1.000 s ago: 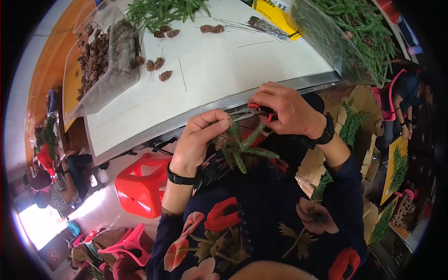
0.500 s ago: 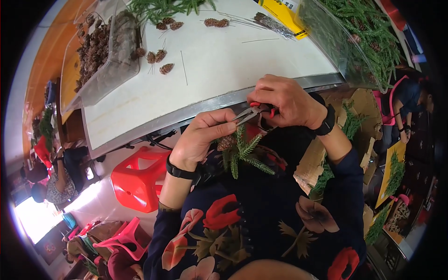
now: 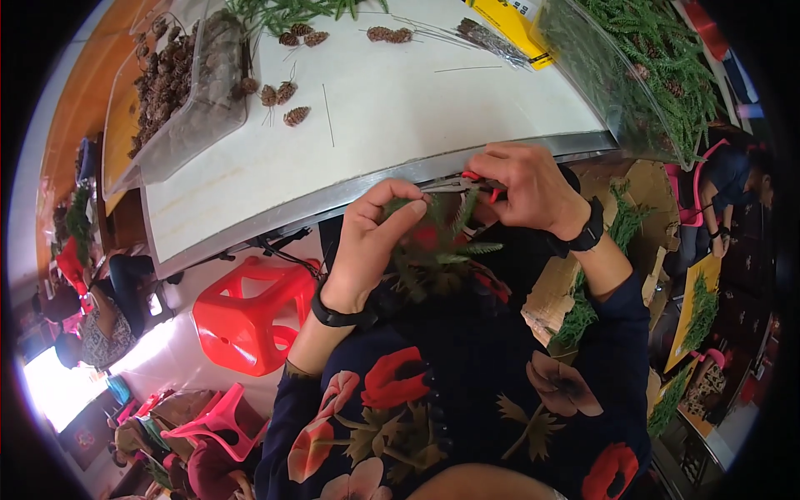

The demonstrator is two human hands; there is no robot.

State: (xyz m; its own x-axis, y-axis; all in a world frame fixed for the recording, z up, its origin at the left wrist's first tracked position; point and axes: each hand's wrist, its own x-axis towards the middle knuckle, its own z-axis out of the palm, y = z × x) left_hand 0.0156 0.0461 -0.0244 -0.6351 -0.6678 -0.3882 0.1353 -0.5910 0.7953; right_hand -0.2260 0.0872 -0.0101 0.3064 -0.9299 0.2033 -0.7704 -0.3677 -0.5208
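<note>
My left hand (image 3: 362,242) pinches the top of a green artificial pine sprig (image 3: 454,248) between thumb and forefinger, just off the table's near edge. The sprig hangs below the fingers, smeared by motion, so its pine cone does not show clearly. Wrapped round red-handled pliers (image 3: 448,185) is my right hand (image 3: 533,187). The pliers' grey jaws point left, near my left fingertips. Whether the jaws grip a wire is too small to tell.
The white table (image 3: 400,108) carries loose pine cones (image 3: 296,116), thin wires (image 3: 328,117) and a yellow packet (image 3: 510,29). A clear bin of cones (image 3: 190,125) stands left, a clear bin of greenery (image 3: 612,92) right. A red stool (image 3: 237,325) stands lower left; cardboard (image 3: 546,308) lies right.
The pliers have shifted slightly right and up with my right hand, and their jaws now lie flatter. The sprig has swung and blurred; its pine cone showed plainly before.
</note>
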